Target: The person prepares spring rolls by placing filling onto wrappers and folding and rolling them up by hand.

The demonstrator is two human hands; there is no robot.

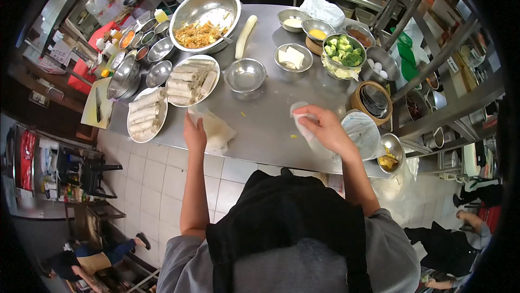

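While left grip [195, 132] touches wrapper [218, 131], right grip [325, 126] clasps sheet [306, 132].

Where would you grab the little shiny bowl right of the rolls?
I'd pinch the small metal bowl by its near right rim, thumb inside, coming from the person's side. It sits upright with its round rim exposed, and bare steel table lies that way, while the plate of rolls sits close on its left. The right hand should probably put down its thin white sheet first.
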